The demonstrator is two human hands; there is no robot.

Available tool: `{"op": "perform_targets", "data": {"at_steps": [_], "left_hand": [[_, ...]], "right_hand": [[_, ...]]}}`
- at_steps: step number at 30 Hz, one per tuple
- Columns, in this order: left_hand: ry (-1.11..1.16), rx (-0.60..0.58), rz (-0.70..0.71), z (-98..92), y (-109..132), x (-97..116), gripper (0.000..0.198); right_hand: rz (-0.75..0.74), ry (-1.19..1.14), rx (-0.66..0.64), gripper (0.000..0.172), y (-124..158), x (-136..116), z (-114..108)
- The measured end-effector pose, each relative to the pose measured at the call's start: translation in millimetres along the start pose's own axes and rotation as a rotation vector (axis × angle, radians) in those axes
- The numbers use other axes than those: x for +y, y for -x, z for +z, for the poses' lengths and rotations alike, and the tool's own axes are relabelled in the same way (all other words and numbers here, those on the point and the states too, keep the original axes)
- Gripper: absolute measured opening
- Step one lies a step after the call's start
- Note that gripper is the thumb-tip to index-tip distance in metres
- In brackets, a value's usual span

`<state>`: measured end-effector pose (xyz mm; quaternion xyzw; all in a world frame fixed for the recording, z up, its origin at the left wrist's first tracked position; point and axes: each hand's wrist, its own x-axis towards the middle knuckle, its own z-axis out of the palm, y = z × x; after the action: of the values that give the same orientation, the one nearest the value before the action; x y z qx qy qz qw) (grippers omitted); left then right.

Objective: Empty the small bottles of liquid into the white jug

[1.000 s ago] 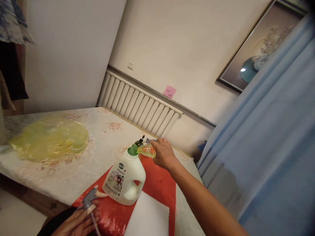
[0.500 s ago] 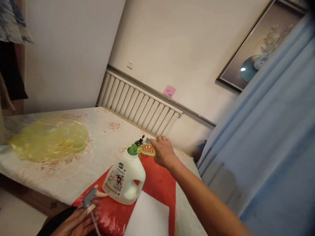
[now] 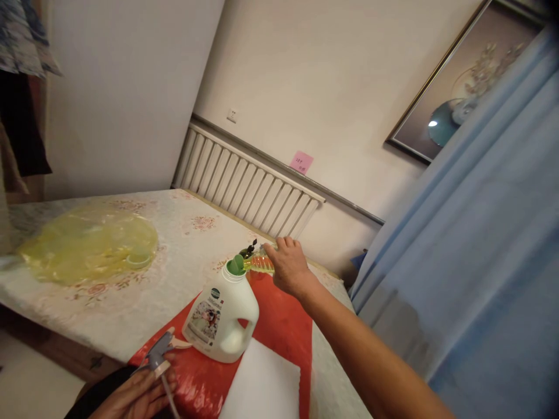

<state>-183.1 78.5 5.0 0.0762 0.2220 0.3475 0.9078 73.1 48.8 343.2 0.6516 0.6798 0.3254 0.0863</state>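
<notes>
My right hand (image 3: 290, 269) is wrapped round a clear yellowish bottle (image 3: 261, 263), tipped so its neck meets the green spout (image 3: 236, 265) in the mouth of a white jug (image 3: 227, 320). The jug has a handle and a printed label and stands on a red sheet (image 3: 279, 314). At the bottom left, my left hand (image 3: 146, 391) holds a grey spray trigger head (image 3: 158, 352) with its thin tube hanging down. Its nozzle points toward the base of the jug.
A yellow plastic bag (image 3: 87, 244) with a green cap (image 3: 138, 259) lies on the flowered tablecloth (image 3: 183, 256) to the left. White paper (image 3: 264, 381) lies beside the jug. Dark leaves (image 3: 250, 250) show behind the spout. A blue curtain (image 3: 471, 215) hangs at right.
</notes>
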Motion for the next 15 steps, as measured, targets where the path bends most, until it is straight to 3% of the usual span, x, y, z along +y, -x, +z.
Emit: {"op": "perform_targets", "data": {"at_steps": [3,6,15], "left_hand": [[-0.154,-0.092,0.033,-0.5,-0.7,2.1,0.041],[-0.176,-0.112,0.022,-1.7,-0.5,3.7,0.026],[-0.138,-0.152,-0.035,-0.3,-0.4,6.0,0.026]], "right_hand": [[-0.011,0.009,-0.001,0.056,-0.8,-0.4,-2.0],[-0.014,0.012,-0.012,0.057,-1.2,-0.6,-3.7],[-0.052,0.020,0.062,0.054,-2.3,-0.8,-7.2]]}}
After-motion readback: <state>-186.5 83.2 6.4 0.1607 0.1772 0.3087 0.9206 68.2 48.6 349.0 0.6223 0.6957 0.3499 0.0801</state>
